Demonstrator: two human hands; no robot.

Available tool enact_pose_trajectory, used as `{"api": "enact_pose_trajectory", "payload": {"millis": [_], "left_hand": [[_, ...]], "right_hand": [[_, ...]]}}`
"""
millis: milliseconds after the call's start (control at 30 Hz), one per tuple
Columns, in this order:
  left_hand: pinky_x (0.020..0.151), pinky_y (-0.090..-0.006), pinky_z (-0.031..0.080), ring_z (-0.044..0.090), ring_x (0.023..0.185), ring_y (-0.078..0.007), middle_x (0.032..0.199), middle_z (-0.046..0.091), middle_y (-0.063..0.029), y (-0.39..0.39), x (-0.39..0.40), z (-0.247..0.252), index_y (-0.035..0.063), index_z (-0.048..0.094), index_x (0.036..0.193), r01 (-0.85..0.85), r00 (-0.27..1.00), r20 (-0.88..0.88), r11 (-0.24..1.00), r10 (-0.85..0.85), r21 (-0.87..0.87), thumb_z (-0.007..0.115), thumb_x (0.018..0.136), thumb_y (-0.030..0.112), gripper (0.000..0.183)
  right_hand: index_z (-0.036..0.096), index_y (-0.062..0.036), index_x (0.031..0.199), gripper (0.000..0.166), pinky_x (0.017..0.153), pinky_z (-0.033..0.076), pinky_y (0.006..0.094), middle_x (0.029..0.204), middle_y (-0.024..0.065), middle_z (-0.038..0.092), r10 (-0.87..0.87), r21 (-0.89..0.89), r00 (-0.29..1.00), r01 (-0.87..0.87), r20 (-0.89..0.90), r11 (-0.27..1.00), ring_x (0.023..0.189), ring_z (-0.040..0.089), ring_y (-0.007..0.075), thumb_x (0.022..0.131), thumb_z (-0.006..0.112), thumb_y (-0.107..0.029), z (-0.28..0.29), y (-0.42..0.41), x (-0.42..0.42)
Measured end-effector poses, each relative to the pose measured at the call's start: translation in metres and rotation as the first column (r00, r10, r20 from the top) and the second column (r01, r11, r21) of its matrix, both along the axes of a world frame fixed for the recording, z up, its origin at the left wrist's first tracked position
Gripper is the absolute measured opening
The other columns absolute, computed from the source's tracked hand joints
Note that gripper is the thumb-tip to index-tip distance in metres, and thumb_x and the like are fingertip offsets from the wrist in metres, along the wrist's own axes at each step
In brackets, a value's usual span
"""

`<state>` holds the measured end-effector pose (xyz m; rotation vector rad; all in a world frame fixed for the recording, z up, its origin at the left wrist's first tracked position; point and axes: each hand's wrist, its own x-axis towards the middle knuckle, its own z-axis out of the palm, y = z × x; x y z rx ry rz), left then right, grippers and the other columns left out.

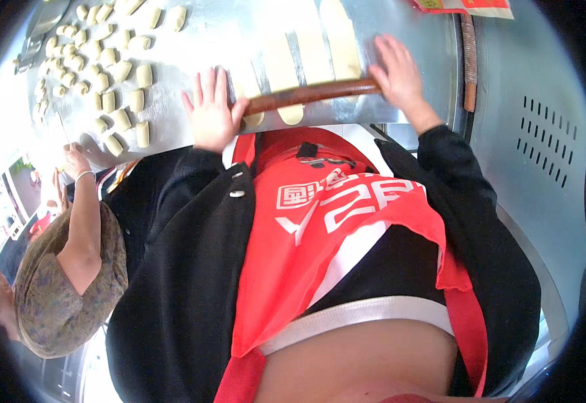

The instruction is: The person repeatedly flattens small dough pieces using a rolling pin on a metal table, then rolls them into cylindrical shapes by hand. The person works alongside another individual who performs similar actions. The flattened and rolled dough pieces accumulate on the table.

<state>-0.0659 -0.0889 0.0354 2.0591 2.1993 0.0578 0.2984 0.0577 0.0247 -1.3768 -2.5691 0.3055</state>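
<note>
A brown wooden rolling pin [318, 93] lies across several long, flat strips of pale dough [280, 63] on a metal worktop [172, 101]. My left hand [215, 113] is palm down at the pin's left end, fingers spread and thumb against it. At the other end, my right hand [401, 75] lies flat with its fingers stretched past the pin; the end itself is hidden under the hand. Two rounded dough ends [291, 115] stick out on my side of the pin. Neither hand has its fingers wrapped around the wood.
Many small dough rolls [122, 70] are scattered over the worktop's left side. At the left edge, a person's hand [75, 160] holds a thin tool. Another rolling pin [469, 65], partly wrapped, lies by a vented metal panel [544, 136]. A red printed packet [466, 7] sits top right.
</note>
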Motion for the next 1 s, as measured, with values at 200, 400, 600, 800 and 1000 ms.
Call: {"api": "enact_pose_trajectory", "payload": {"millis": [200, 400, 600, 800, 1000], "left_hand": [[0.091, -0.0445, 0.041, 0.056, 0.104, -0.0235, 0.111, 0.063, -0.0058, -0.080, -0.004, -0.014, 0.0100, 0.061, 0.123, 0.211, 0.967, 0.117, 0.967, -0.228, 0.140, 0.070, 0.074, 0.016, 0.050], [0.102, -0.0478, 0.033, 0.047, 0.120, -0.0345, 0.133, 0.050, -0.0134, 0.041, 0.017, 0.038, 0.0064, 0.048, 0.135, 0.146, 0.966, 0.108, 0.836, -0.237, 0.528, 0.077, 0.075, 0.022, 0.069], [0.111, -0.0502, 0.027, 0.036, 0.134, -0.0355, 0.138, 0.050, -0.0150, 0.173, 0.063, -0.008, -0.0001, 0.050, 0.132, 0.261, 0.951, 0.072, 0.908, -0.299, 0.329, 0.064, 0.085, 0.032, 0.058], [0.114, -0.0514, 0.023, 0.029, 0.139, -0.0356, 0.144, 0.043, -0.0144, 0.208, 0.115, -0.045, 0.0010, 0.049, 0.133, 0.299, 0.944, 0.067, 0.922, -0.324, 0.247, 0.058, 0.090, 0.027, 0.051], [0.113, -0.0530, 0.026, 0.039, 0.135, -0.0295, 0.134, 0.054, -0.0098, 0.195, 0.113, -0.042, 0.0063, 0.061, 0.123, 0.295, 0.919, 0.169, 0.905, -0.357, 0.308, 0.056, 0.087, 0.018, 0.038]], "right_hand": [[0.059, -0.0103, 0.123, 0.052, 0.096, 0.041, 0.0458, 0.121, 0.0124, 0.057, 0.146, -0.144, 0.989, -0.149, -0.032, 0.978, 0.114, 0.052, 0.0334, 0.073, 0.072, -0.017, -0.011, -0.098, 0.053], [0.061, -0.0073, 0.110, 0.038, 0.089, 0.043, 0.0430, 0.111, 0.0131, 0.060, -0.196, 0.077, 0.978, 0.201, -0.064, 0.977, 0.104, 0.054, 0.0336, 0.074, 0.072, -0.013, 0.031, -0.069, 0.072], [0.061, -0.0057, 0.109, 0.038, 0.091, 0.044, 0.0434, 0.105, 0.0131, 0.060, -0.549, 0.060, 0.836, 0.547, 0.006, 0.835, 0.102, 0.054, 0.0346, 0.077, 0.076, -0.019, 0.008, -0.063, 0.114], [0.059, -0.0047, 0.119, 0.048, 0.096, 0.041, 0.0475, 0.121, 0.0156, 0.055, -0.587, 0.166, 0.807, 0.570, 0.072, 0.805, 0.112, 0.050, 0.0368, 0.076, 0.076, -0.019, -0.006, -0.047, 0.105], [0.054, 0.0018, 0.123, 0.047, 0.104, 0.040, 0.0451, 0.126, 0.0225, 0.056, -0.086, 0.079, 0.949, 0.114, -0.303, 0.990, 0.120, 0.051, 0.0396, 0.079, 0.067, -0.007, 0.024, 0.035, -0.035]]}}
